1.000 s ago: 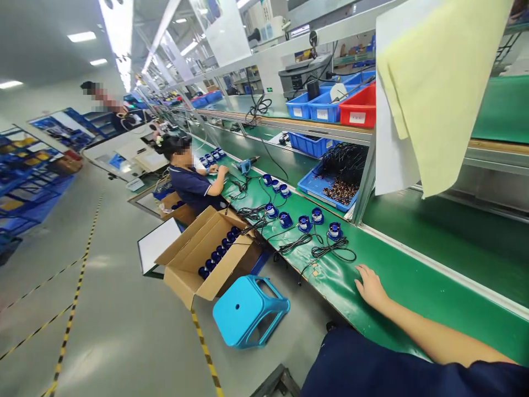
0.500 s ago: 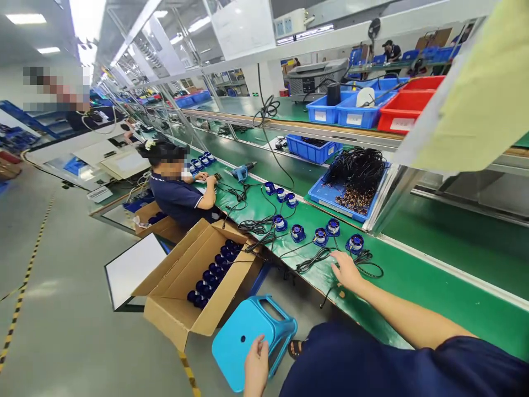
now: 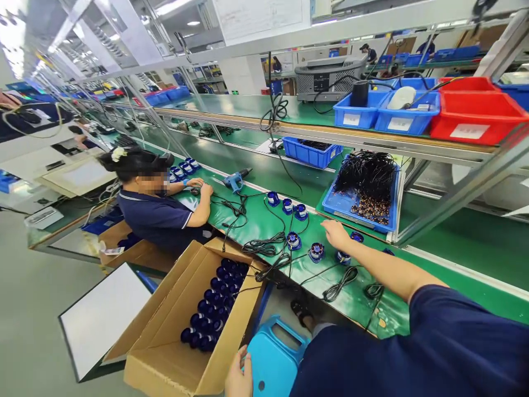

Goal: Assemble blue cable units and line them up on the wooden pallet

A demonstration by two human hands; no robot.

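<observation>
My right hand (image 3: pixel 335 234) reaches over the green bench (image 3: pixel 264 220) with fingers spread, just above a row of small blue round parts (image 3: pixel 316 251) that trail black cords (image 3: pixel 341 284). It holds nothing. My left hand (image 3: pixel 238 375) grips the edge of a light blue plastic stool (image 3: pixel 275 358) down by my legs. More blue parts (image 3: pixel 289 207) lie farther along the bench.
An open cardboard box (image 3: pixel 194 331) of dark blue parts stands on the floor to the left of the stool. A seated person in a navy shirt (image 3: pixel 159 218) works at the bench beyond it. A blue tray (image 3: pixel 359 201) holds black cables. Blue and red bins (image 3: pixel 471 113) sit on the shelf above.
My right hand slid left along the bench up to the blue parts. My left hand came into view and took hold of the stool, which now sits closer to me.
</observation>
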